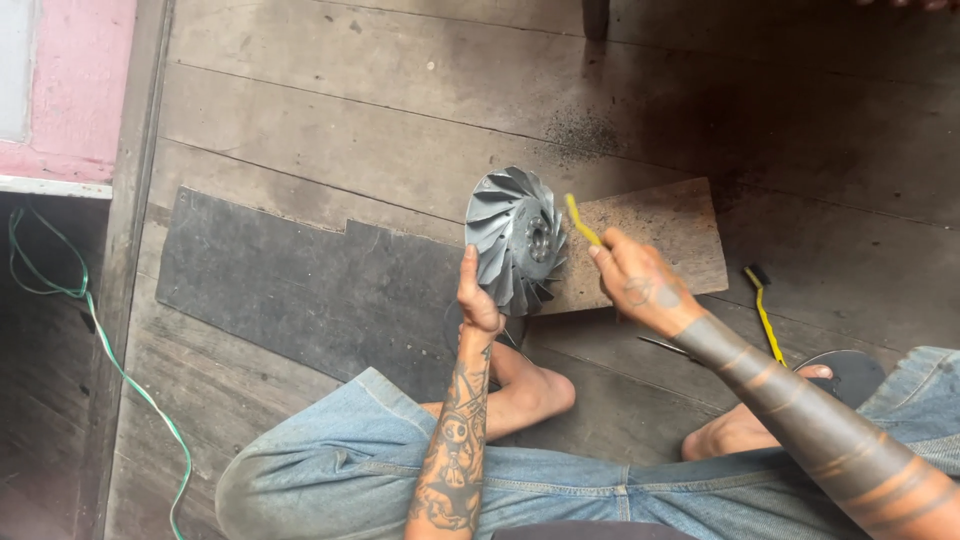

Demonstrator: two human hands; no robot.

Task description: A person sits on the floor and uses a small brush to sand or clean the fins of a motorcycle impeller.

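Denim shorts (pixel 400 470) fill the bottom of the frame, nearest my view, with bare knees folded above them. Just past the knees, at centre frame, my left hand (pixel 476 300) is wrapped around the lower rim of a grey metal fan wheel (pixel 515 238), holding it on edge, its curved blades fanning round a central hub that faces right. My right hand (pixel 640 285), to the right of centre, is pinched shut on a yellow-handled brush (pixel 581 221) whose tip sits at the wheel's right edge, touching or nearly so; I cannot tell which. Behind the wheel a worn brown board (pixel 660 235) lies on the dark plank floor (pixel 350 120), with a black mat (pixel 300 285) to its left. A second yellow-handled tool (pixel 764 310) rests on the floor at right, near a dark sandal (pixel 850 372). A green cord (pixel 90 330) trails down the left edge. I judge the main risk to be the wheel slipping, since only its lower edge is gripped; a hard push from the brush could tip it, or drag my knuckles across the blade edges.
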